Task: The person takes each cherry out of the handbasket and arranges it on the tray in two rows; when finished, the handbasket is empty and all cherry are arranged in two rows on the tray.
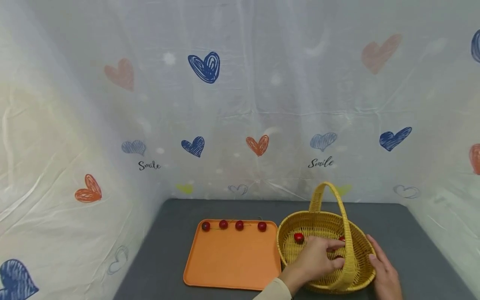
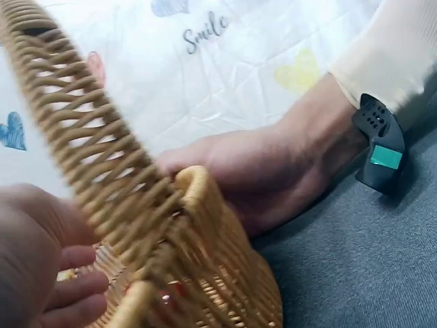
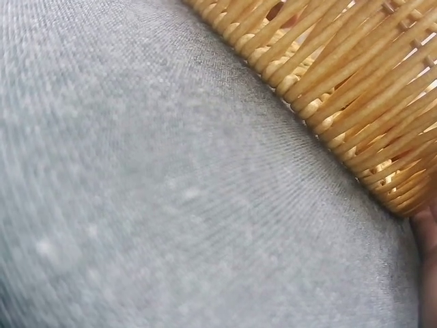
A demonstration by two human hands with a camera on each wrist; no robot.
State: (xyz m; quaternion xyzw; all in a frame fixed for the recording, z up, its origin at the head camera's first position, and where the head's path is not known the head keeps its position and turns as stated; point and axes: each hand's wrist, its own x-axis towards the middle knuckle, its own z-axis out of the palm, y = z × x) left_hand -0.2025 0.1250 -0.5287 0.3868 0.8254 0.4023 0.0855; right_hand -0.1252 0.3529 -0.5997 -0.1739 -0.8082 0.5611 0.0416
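My left hand [image 1: 313, 256] reaches over the left rim into a yellow wicker basket [image 1: 290, 221] with a tall arched handle. Its thumb and index finger stand apart beside the handle, over red cherries partly hidden by the hand. Another cherry [image 1: 298, 238] lies in the basket, left of this hand. In the left wrist view, its fingers [image 2: 78, 294] bend loosely inside the basket, and a cherry shows through the weave. Against the basket's right outer side rests my right hand [image 1: 386, 271], fingers extended along the wall and thumb at the rim.
An orange tray [image 1: 232, 258] lies left of the basket, close to it. Several stemmed cherries are lined up along its far edge, one being a cherry [image 1: 262, 226] near the right corner. Beneath is a grey cloth-covered table [image 1: 157, 250]; a heart-printed curtain [image 1: 225, 104] hangs behind.
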